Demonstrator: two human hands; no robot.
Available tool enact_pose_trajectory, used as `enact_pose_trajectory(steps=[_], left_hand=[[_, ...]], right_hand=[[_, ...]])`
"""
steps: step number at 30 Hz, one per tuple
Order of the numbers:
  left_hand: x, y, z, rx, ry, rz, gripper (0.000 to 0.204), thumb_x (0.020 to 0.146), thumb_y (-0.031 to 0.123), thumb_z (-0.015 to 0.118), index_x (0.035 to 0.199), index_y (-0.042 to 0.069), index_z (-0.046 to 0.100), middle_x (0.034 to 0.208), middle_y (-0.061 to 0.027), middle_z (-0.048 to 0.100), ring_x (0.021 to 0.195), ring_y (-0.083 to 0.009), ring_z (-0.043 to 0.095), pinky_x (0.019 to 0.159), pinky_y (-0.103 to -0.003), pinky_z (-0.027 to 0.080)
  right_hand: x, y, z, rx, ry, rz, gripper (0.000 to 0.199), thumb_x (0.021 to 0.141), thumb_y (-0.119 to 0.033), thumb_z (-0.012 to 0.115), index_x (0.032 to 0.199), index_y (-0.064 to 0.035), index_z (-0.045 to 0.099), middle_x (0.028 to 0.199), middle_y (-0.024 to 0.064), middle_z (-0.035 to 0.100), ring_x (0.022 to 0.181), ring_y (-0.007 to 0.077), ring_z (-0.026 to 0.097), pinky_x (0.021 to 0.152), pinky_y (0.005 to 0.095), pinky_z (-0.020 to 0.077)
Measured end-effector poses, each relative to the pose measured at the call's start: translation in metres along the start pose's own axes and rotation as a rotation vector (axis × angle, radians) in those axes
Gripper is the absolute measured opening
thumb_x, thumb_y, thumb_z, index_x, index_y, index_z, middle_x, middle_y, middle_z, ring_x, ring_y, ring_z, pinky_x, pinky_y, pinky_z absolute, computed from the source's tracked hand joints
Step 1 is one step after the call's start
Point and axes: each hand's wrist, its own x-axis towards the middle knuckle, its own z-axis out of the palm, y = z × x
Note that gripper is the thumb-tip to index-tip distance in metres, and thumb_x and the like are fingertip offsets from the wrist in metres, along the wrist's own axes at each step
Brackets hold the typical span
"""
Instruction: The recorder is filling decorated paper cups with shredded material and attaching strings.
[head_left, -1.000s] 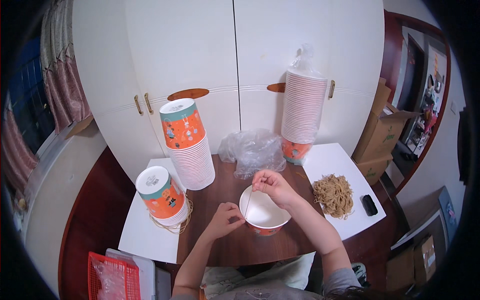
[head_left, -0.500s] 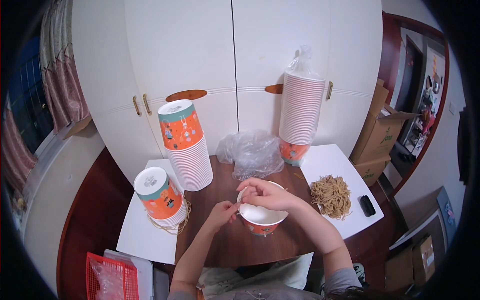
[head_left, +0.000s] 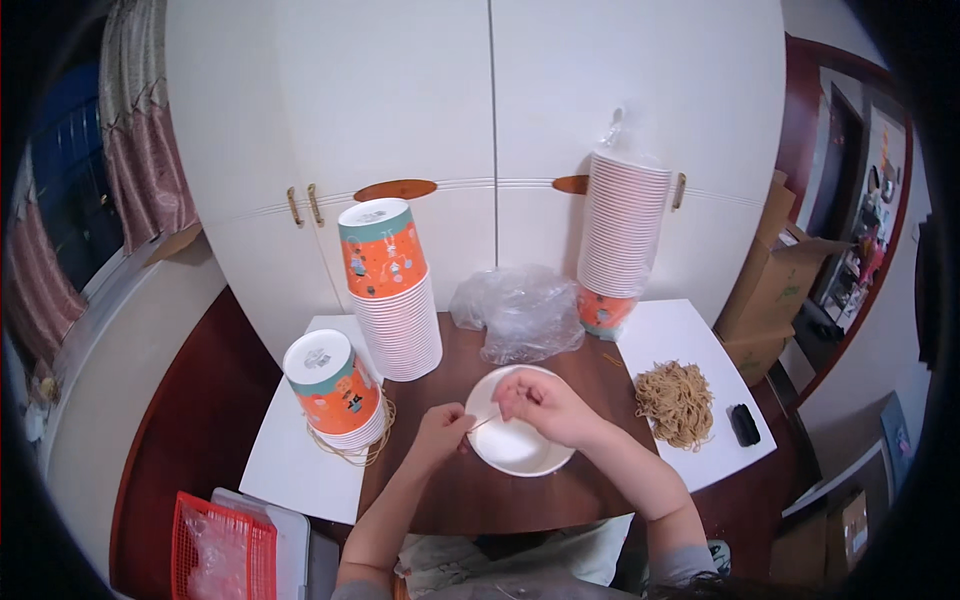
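On the table in front of me stands a white-lined paper bowl [head_left: 522,460], its opening facing up. At its left rim my left hand [head_left: 443,432] is closed, pinching a thin tan string [head_left: 486,423]. Over the bowl, my right hand [head_left: 545,405] is curled with its fingertips together at the string's other end. The short strand runs between both hands above the bowl's inside. A heap of similar tan strings [head_left: 675,403] lies to the right. Upside down at the left, a short stack of orange and green paper bowls [head_left: 335,392] has tan strings looped round its base.
Behind it rises a taller stack of upturned bowls [head_left: 395,320]. A crumpled clear plastic bag [head_left: 525,310] lies at the back, beside a bagged bowl stack [head_left: 624,230]. A small black object [head_left: 744,425] sits at the right edge. A red basket [head_left: 222,550] is low at left.
The bowl has gone from tilted toward me to standing upright. My right hand has turned and its fingers have curled in. The string between the hands now shows. The whole view has shifted slightly.
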Motion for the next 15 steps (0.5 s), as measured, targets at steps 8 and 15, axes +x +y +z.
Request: enact_pose_trajectory(steps=[8, 15], left_hand=[[-0.037, 0.038, -0.06, -0.228, 0.483, 0.445, 0.006, 0.085, 0.003, 0.049, 0.089, 0.0, 0.046, 0.073, -0.0092, 0.058, 0.061, -0.0141, 0.061, 0.048, -0.022, 0.048], [-0.07, 0.032, -0.064, -0.425, 0.48, 0.325, 0.023, 0.082, 0.0, 0.05, 0.104, -0.003, 0.047, 0.089, -0.0128, 0.06, 0.07, -0.0208, 0.063, 0.058, -0.027, 0.053]], right_hand=[[-0.019, -0.01, 0.05, -0.638, -0.3, -0.479, 0.021, 0.076, -0.002, 0.053, 0.096, -0.0074, 0.056, 0.082, 0.0062, 0.057, 0.076, 0.0249, 0.056, 0.066, 0.0349, 0.0459], [-0.003, 0.028, 0.086, -0.928, -0.12, -0.283, 0.031, 0.08, -0.02, 0.053, 0.106, -0.0048, 0.048, 0.076, 0.0117, 0.059, 0.069, 0.0273, 0.059, 0.059, 0.0383, 0.0469]])
